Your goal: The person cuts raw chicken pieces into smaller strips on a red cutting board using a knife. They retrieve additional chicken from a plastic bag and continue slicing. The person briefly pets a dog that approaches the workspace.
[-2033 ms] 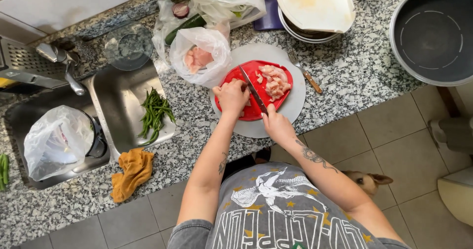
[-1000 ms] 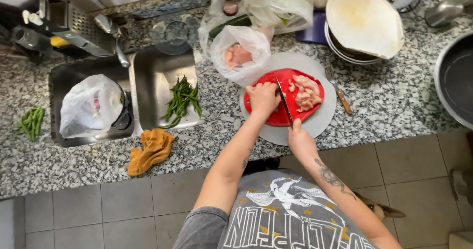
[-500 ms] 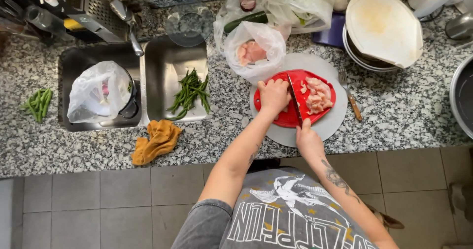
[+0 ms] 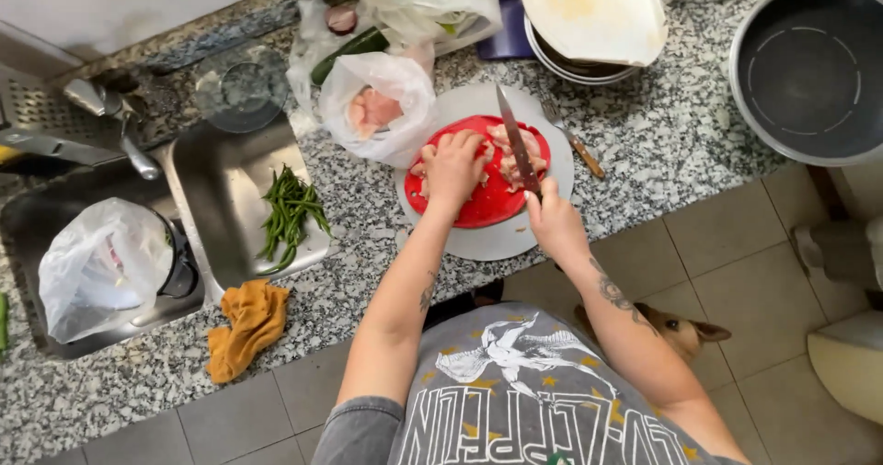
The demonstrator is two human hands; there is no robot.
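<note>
Left hand (image 4: 455,166) presses flat, fingers spread, on raw chicken pieces (image 4: 515,157) atop the red cutting board (image 4: 478,203). Right hand (image 4: 552,217) grips a kitchen knife (image 4: 517,143), blade over the board. Behind the board: bagged chicken (image 4: 377,106).

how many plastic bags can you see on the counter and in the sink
3: one white bag in the left sink basin, one clear bag holding raw meat beside the red cutting board, and one crumpled bag behind it. More may be hidden underneath.
</note>
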